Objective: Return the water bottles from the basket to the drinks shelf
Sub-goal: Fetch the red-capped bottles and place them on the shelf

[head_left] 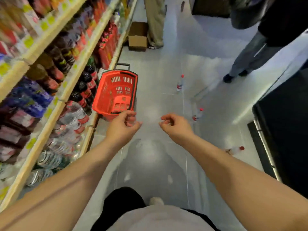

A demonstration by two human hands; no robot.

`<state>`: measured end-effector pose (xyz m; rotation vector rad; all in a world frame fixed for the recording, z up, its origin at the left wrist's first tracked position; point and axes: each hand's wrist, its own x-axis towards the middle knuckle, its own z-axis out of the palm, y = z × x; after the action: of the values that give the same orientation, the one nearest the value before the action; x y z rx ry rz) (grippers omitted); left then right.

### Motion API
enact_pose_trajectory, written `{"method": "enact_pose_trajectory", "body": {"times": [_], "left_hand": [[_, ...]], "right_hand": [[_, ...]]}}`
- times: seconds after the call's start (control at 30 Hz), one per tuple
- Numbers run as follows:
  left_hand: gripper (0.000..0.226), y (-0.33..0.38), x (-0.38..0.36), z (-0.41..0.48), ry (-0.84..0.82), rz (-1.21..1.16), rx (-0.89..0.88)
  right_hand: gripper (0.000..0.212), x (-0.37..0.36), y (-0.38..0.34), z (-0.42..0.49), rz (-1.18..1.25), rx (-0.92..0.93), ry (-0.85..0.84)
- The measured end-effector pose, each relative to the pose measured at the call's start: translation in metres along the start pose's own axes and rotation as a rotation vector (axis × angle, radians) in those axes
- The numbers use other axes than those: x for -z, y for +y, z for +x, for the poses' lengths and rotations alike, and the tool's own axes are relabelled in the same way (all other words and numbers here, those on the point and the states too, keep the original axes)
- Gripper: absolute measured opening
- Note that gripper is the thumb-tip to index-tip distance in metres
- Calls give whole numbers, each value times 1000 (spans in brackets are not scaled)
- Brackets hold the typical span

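Water bottles (pixel 180 83), red-capped, lie scattered on the floor right of the empty-looking red basket (pixel 116 92); likely light, smooth and prone to rolling, best gripped mid-body by the loosely curled, empty left hand (pixel 124 126) or right hand (pixel 175 125).

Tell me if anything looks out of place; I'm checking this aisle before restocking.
Yes. Red-capped bottles lie on the floor: one mid-aisle, two nearer, one by the dark cabinet. The red basket by the shelf looks empty. Both hands hold nothing.
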<state>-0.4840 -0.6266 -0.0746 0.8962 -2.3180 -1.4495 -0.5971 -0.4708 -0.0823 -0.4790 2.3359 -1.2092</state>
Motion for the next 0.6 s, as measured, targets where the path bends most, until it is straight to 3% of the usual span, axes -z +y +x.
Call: {"method": "enact_pose_trajectory", "body": {"times": [0.13, 0.43, 0.6], "left_hand": [[31, 12, -38, 75, -155, 37, -42], [32, 19, -124, 272, -542, 151, -71], [33, 3, -187, 339, -658, 210, -52]], "right_hand": [[11, 29, 23, 52, 36, -133, 106], [22, 64, 69, 192, 127, -438, 353], [20, 75, 120, 244, 205, -561, 453]]}}
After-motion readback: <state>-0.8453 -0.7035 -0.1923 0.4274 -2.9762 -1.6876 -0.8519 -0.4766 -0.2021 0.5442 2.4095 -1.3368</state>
